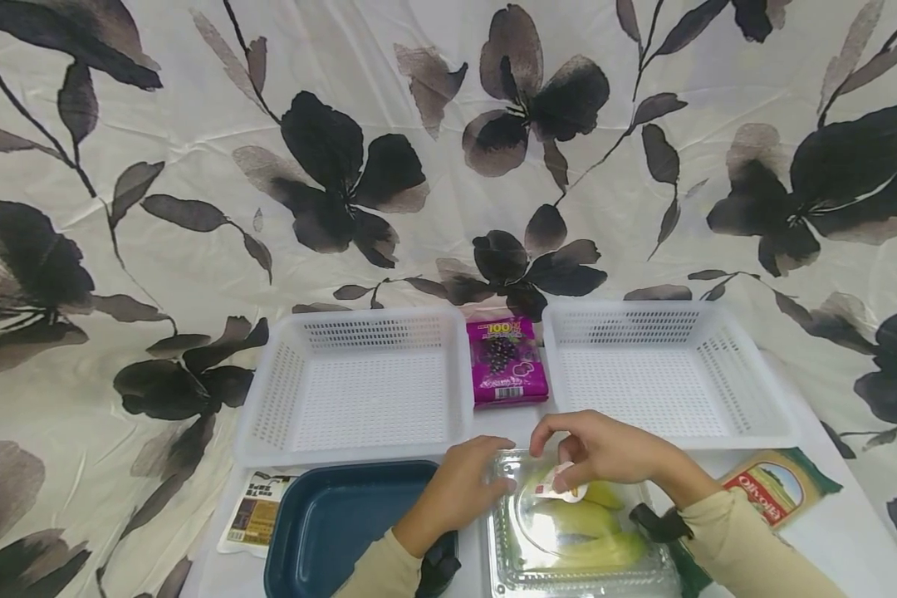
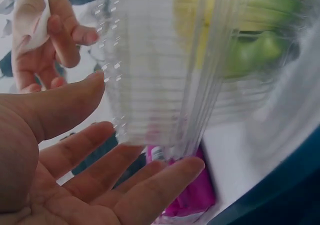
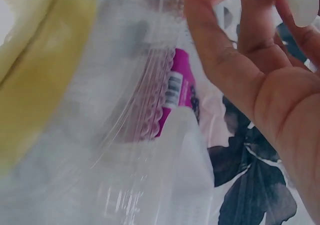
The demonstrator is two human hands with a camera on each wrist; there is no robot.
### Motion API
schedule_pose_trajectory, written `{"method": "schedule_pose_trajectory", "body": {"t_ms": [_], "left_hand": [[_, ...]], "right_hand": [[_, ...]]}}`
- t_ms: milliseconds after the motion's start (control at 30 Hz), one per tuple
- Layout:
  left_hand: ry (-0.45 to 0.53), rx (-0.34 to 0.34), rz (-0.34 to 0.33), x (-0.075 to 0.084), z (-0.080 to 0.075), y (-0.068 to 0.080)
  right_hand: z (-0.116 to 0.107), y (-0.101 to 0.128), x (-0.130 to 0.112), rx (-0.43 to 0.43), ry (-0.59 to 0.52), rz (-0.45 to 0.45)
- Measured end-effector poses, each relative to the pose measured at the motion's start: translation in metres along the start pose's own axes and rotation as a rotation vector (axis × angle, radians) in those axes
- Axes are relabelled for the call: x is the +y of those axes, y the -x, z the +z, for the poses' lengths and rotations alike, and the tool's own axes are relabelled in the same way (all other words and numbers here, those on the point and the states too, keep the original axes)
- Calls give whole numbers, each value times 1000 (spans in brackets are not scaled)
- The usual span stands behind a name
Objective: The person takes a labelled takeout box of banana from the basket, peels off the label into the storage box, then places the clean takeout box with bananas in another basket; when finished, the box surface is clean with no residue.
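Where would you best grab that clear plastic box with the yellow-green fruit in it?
Probably by its two short sides, one hand coming in from each. The clear plastic box is wide, flat and thin-walled with a ribbed rim; the left hand already rests at its left edge, while the right hand pinches something white above the lid.

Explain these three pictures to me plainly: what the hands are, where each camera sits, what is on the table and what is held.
There is no machine here: a person works with two bare hands. The wide picture comes from a camera on the head; the two close ones from cameras on the wrists. On the flowered cloth lie two white baskets, a purple packet between them, a blue tray and a clear plastic box of yellow-green fruit. The left hand rests against the box's edge. The right hand pinches a small white sticker above its lid.
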State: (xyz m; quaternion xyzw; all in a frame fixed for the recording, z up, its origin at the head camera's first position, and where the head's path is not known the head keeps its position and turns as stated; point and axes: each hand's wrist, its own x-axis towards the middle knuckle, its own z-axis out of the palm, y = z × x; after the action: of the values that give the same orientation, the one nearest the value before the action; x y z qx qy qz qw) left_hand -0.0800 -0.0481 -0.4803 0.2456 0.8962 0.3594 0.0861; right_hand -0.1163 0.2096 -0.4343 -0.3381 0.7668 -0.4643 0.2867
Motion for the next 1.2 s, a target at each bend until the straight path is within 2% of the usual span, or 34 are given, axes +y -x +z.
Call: {"method": "schedule_pose_trajectory", "body": {"t_ms": [200,400,667,867,1067,1200], "left_hand": [[82,33,-50,1,-15,11],[195,71,-110,-1,-39,29],[278,214,-165,-18,-68,62],[253,321,-266,-33,-90,89],[125,401,-307,-50,-105,115],[51,466,-348,-62,-112,130]], "right_hand": [[2,-14,-6,62,10,21],[5,-31,-13,94,-1,18],[13,-58,-23,104,-16,1],[24,-79,-31,79,-34,-7],[40,-102,-38,36,-33,-28],[51,-116,-43,10,14,-52]]}}
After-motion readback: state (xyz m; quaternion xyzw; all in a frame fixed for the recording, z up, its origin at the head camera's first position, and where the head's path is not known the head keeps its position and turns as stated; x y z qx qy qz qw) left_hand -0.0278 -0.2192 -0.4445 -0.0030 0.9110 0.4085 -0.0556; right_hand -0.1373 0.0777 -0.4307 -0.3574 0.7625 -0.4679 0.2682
